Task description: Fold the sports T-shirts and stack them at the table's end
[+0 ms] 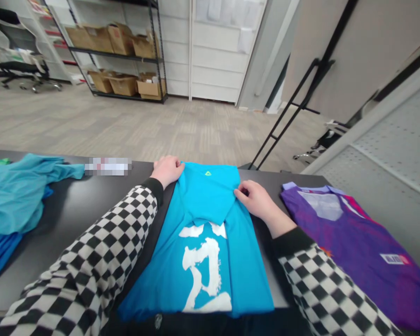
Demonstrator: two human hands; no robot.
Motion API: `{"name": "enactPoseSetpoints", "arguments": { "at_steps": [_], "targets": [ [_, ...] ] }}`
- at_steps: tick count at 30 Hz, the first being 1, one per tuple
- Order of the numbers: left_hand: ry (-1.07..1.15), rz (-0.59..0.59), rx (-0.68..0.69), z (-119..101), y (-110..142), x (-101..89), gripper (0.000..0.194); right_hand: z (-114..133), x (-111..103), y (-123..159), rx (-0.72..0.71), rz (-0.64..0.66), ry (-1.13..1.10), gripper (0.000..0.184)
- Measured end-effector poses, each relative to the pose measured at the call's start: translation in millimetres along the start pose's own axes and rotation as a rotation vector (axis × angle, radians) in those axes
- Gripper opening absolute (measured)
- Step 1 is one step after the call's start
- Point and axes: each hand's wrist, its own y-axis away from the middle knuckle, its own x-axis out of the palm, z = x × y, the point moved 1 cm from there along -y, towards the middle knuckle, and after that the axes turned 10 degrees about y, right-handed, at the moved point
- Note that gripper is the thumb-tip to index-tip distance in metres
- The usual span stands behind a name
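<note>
Cyan jersey (203, 261) lies folded on the black table (70, 210) between both hands, white lettering up, a flap with a small green logo on top. The left hand (167, 171) curls against its far corner; the right hand (255, 201) rests fingertips on the flap's edge, any pinch unclear. A purple jersey (353, 242) lies nearby.

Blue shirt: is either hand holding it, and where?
Both are on the blue shirt: the left hand grips its far left corner, the right hand pinches its right folded edge.
</note>
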Motion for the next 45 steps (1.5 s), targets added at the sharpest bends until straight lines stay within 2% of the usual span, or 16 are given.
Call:
{"name": "enactPoseSetpoints", "arguments": {
  "at_steps": [10, 15, 23, 28, 33, 36, 39, 42, 45],
  "targets": [
    [-0.031, -0.049, -0.059, -10.7, 15.8, -9.1, 0.039, 7.0, 8.8, -2.5, 0.097, -0.052, 0.010, 0.023],
    [0.016, -0.050, -0.047, -9.6, 14.0, -9.1, 0.027, 8.2, 8.6, -2.1, 0.100, -0.078, 0.007, 0.022],
    [-0.028, -0.086, -0.061, -7.6, 13.3, -6.4, 0.029, 19.2, 15.0, -4.9, 0.141, -0.105, 0.122, 0.019],
    [-0.043, -0.089, -0.087, -11.1, 17.4, -9.7, 0.031, 19.8, 16.3, -5.0, 0.130, -0.113, 0.114, 0.020],
    [0.004, -0.187, -0.058, -14.7, 29.7, -20.2, 0.031, 17.5, 16.7, -5.9, 0.114, -0.115, 0.091, 0.021],
    [0.091, -0.243, -0.047, -10.6, 53.6, -27.0, 0.030, 18.8, 16.1, -6.3, 0.115, -0.106, 0.082, 0.026],
    [0.255, -0.180, -0.038, 3.4, 100.1, -34.9, 0.029, 19.6, 15.6, -6.7, 0.111, -0.113, 0.064, 0.032],
    [0.387, -0.086, -0.012, 21.4, 171.0, -50.6, 0.030, 17.8, 17.3, -7.4, 0.112, -0.121, 0.045, 0.037],
    [0.336, -0.030, 0.003, 30.2, 254.5, -69.7, 0.032, 16.2, 18.2, -7.4, 0.099, -0.138, 0.010, 0.040]
  ]
}}
